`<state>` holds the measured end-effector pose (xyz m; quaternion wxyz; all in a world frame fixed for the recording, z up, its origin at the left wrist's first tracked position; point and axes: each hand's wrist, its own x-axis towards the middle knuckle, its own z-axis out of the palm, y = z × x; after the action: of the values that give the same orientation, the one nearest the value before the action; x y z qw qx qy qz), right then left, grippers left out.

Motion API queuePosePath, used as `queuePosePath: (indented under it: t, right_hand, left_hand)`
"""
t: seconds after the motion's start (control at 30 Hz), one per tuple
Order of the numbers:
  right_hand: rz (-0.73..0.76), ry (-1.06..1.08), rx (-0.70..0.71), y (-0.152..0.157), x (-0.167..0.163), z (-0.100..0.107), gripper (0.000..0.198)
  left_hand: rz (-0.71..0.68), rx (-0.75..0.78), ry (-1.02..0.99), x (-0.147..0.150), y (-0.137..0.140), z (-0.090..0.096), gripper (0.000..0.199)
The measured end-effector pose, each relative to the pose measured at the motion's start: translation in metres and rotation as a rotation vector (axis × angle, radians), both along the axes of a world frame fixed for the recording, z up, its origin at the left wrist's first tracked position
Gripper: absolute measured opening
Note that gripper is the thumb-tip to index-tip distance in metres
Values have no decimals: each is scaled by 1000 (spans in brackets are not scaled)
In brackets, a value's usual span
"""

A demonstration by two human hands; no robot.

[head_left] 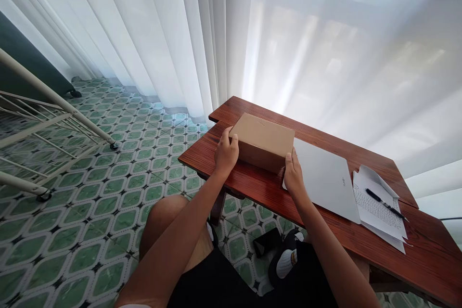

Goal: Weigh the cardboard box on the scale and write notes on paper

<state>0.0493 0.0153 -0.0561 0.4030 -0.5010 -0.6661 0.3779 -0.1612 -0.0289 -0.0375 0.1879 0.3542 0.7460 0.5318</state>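
Note:
Between my two hands is a brown cardboard box (266, 133), its lid closed, at the left part of the dark red wooden table (249, 187). My left hand (227, 151) grips the box's left end, thumb on the near side. At the right end, my right hand (293, 172) closes on the near corner. Whether the box rests fully on the table or is slightly raised, I cannot tell. Right beside it lies a closed silver laptop (323, 178), close to my right hand.
Handwritten papers (378, 211) with a black pen (385, 203) on top lie right of the laptop. White curtains (325, 57) hang behind the table. A white wheeled metal rack (54, 134) stands at left on green tiles. A dark object (267, 242) lies under the table near my feet.

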Motion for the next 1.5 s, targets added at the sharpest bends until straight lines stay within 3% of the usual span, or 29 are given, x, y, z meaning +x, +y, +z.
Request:
queuePosePath:
  t: [0.2,0.5,0.83,1.07,1.5]
  right_hand:
    - [14,34,51,-1,1,8,75]
    - [45,76,75,-5,7,21,74]
    - [30,131,86,-8,30,33,68]
    - [2,160,74,-8,55,39,69]
    - [-116,200,103,0,117,54,64]
  left_hand:
    - [19,52,5,4,-3,4,45]
    - [37,161,64,5,-3,-3,44]
    - [-47,335,129,15,-2,-4,45]
    - [-141,335,106,25,3,-8,50]
    - [-272,370,124,80,23,23,42]
